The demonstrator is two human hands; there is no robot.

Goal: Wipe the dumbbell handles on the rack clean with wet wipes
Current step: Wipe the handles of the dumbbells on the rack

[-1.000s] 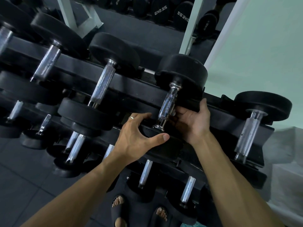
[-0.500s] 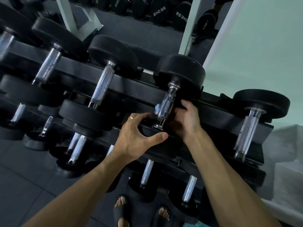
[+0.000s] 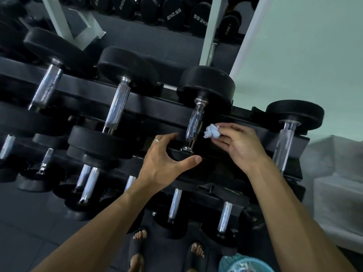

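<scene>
A black dumbbell with a knurled chrome handle (image 3: 194, 125) lies across the top tier of the black rack (image 3: 149, 107). My left hand (image 3: 167, 160) grips the dumbbell's near black head (image 3: 181, 157), thumb along its front. My right hand (image 3: 238, 143) pinches a crumpled white wet wipe (image 3: 211, 131) just right of the handle, apart from it. More chrome-handled dumbbells lie along the tier, one to the left (image 3: 117, 104) and one to the right (image 3: 284, 143).
Lower tiers carry several smaller dumbbells (image 3: 173, 205). A white frame post (image 3: 209, 30) and more dumbbells stand behind the rack. A pale green wall (image 3: 304, 55) lies to the right. A light blue bin (image 3: 244, 265) sits on the floor by my sandalled feet (image 3: 137, 250).
My right hand has come off the handle and drawn back to the right with the wipe now showing in its fingertips. My left hand stays on the dumbbell head.
</scene>
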